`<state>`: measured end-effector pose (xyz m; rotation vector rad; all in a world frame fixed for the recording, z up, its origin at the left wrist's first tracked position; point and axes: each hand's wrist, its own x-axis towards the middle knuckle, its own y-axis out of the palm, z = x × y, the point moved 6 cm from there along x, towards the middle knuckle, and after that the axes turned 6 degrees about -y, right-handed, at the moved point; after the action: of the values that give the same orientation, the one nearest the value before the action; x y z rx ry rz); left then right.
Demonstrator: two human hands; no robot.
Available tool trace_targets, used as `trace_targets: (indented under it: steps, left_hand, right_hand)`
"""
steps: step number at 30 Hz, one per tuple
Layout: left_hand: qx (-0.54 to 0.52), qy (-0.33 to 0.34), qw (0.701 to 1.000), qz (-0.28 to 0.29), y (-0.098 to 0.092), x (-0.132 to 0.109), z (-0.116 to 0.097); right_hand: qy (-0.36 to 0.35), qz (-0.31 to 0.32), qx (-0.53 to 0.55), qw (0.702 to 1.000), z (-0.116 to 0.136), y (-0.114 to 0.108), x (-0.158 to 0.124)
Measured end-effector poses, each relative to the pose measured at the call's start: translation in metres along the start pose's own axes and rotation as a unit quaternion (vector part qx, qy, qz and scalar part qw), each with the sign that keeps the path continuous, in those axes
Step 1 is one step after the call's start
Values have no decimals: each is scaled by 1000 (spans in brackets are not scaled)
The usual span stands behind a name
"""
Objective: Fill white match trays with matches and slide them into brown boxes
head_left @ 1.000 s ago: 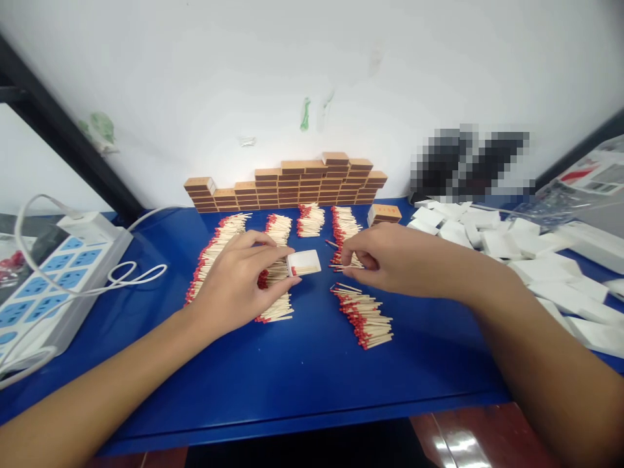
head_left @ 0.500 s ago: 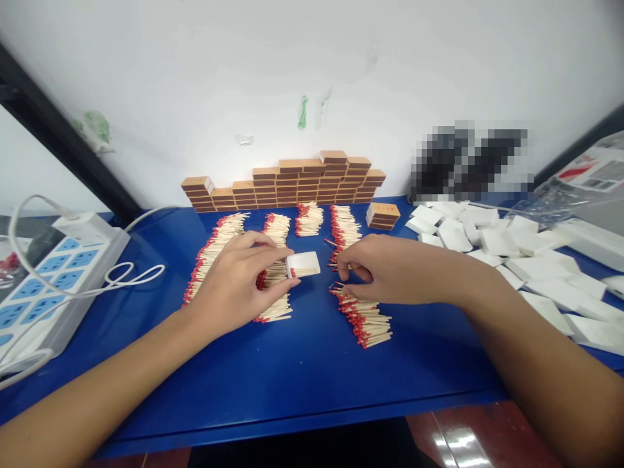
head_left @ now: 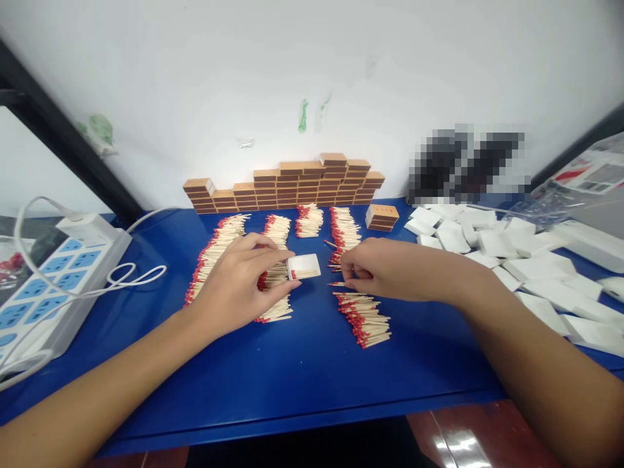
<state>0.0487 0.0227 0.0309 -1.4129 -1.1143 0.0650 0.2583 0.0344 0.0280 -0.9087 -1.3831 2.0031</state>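
My left hand (head_left: 246, 270) grips a small white matchbox tray (head_left: 308, 263) by its left end, between thumb and fingers. A few matches (head_left: 305, 273) lie along the tray's near side, red heads to the left. My right hand (head_left: 363, 266) is closed in a pinch around a match (head_left: 336, 284), whose red head sticks out to the left. Just below that hand is a pile of red-tipped matches (head_left: 368, 322), and another pile (head_left: 344, 227) lies beyond it. A long row of matches (head_left: 214, 253) lies left of my left hand, and one more pile (head_left: 275, 305) is partly hidden beneath it.
Brown matchboxes (head_left: 297, 188) are stacked in a stepped wall at the back; a short stack (head_left: 381, 218) stands apart. White trays (head_left: 502, 244) are heaped at the right. A power strip (head_left: 53, 286) with white cables lies left. A small match pile (head_left: 309, 221) sits behind the held tray.
My right hand has lifted slightly off the near pile and now pinches a match clear of it. The left hand and the tray have hardly moved.
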Motion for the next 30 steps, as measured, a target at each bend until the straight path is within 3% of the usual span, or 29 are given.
trace_targets:
  steps: [14, 23, 30]
  left_hand:
    - [2, -1, 1000, 8, 2, 0, 3]
    - [-8, 0, 1000, 24, 5, -2, 1]
    - [-31, 23, 999, 25, 2, -4, -9]
  right_hand:
    - [32, 29, -26, 999, 8, 5, 8]
    - [-27, -86, -5, 996, 11, -10, 4]
    - [-47, -105, -49, 992, 40, -6, 14]
